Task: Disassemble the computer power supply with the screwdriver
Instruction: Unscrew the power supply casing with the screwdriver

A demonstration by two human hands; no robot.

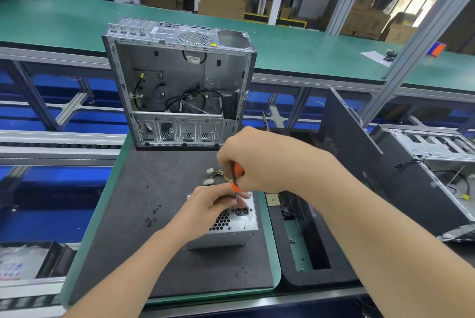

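My right hand point(257, 160) fisted round orange screwdriver point(237, 176), tip on power supply point(239, 225) mid-mat, left hand point(208, 207) resting atop it, fingers curled by shaft, grip unclear to me, open case point(177, 86) behind, loose screws point(153, 217) left

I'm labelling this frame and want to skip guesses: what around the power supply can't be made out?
Head view:
Tip of screwdriver: hidden behind left hand; screw contact unclear.
Grip of left hand: on shaft or power supply, unclear.
Loose screws on mat: too small to count.
Yellow cables: partly hidden by right hand.
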